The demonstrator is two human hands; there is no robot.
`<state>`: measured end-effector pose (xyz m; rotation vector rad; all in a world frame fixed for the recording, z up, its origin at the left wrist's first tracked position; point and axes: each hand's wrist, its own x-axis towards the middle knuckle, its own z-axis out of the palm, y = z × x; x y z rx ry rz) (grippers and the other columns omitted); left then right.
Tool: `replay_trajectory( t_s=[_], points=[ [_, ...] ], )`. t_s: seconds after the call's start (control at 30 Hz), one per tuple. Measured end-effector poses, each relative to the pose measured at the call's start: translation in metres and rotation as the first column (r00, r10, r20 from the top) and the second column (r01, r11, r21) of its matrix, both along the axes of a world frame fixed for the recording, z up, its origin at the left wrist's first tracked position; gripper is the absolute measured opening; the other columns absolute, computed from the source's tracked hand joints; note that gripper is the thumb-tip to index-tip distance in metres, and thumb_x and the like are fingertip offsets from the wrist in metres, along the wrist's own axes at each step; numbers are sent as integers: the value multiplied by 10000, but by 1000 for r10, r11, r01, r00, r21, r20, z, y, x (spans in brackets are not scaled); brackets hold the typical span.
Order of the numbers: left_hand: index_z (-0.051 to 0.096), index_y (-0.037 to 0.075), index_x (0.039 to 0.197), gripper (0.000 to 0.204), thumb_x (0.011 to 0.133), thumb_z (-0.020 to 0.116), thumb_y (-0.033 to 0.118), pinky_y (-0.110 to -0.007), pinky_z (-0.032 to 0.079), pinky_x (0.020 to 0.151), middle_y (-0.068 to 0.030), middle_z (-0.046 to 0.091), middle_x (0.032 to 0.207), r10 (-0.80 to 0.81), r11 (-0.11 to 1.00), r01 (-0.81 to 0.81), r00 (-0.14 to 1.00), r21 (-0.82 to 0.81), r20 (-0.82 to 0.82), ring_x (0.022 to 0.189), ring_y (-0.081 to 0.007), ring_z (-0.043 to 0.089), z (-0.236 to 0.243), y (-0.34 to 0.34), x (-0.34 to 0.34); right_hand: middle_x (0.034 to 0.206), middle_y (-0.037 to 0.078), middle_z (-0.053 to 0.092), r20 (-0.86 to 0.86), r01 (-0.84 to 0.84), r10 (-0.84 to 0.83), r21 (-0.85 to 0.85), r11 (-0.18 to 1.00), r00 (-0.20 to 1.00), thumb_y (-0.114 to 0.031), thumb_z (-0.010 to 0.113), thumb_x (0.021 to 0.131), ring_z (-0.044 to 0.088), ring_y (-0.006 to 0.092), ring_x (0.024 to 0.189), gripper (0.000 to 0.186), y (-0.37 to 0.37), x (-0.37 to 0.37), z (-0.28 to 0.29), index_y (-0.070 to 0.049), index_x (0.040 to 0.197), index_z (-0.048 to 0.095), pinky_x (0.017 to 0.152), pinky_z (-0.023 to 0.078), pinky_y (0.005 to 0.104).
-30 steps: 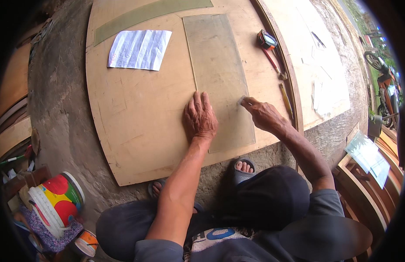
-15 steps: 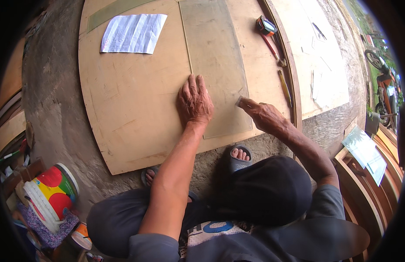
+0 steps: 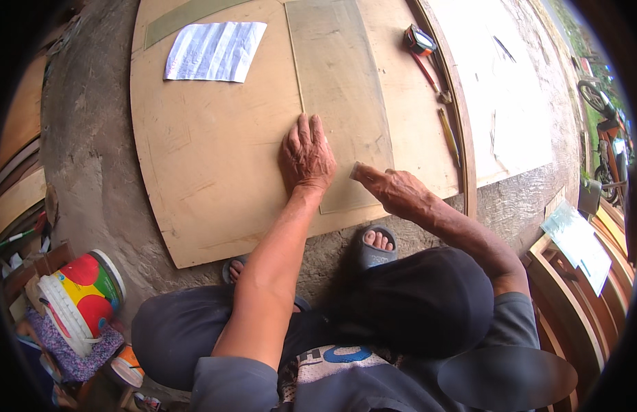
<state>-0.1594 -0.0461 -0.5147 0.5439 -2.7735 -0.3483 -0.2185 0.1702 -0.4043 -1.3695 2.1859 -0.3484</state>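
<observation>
A long, see-through greenish pane, looking like glass, lies on a plywood board. My left hand rests flat, palm down, across the pane's left edge, its fingers stretched forward. The fingertips meet the lower end of a thin pale strip running along that edge. Over the near part of the pane, my right hand is closed on a small flat pale piece that sticks out past the fingertips. Most of that piece is hidden, so its kind cannot be made out.
Creased paper lies at the board's far left. A tape measure, a red pencil-like tool and a yellow-handled tool lie along a wooden rail on the right. Beyond is a white sheet; a paint bucket stands lower left.
My right hand has moved left and slightly nearer to me across the pane with the small piece. My left hand stays on the pane's left edge. The whole view has shifted slightly.
</observation>
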Motion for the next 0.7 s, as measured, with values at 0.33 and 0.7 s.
replay_trajectory(
  t_s=[0.33,0.7],
  points=[
    [515,80,1473,531,964,556,226,-518,337,1140,-155,447,1550,16,1000,-16,999,-5,-34,1364,-350,413,-3,0,-3,1406,143,587,-41,88,-89,-23,996,995,24,518,876,731,359,900,542,-57,-10,12,-90,1405,545,768,622,430],
    [504,60,1463,540,958,578,235,-529,314,1159,-162,429,1555,-3,999,3,1000,35,-8,1383,-346,390,1,1,3,1519,136,501,5,387,-412,327,862,911,55,494,840,684,389,1091,606,48,55,18,-63,1432,541,926,567,479]
  ],
)
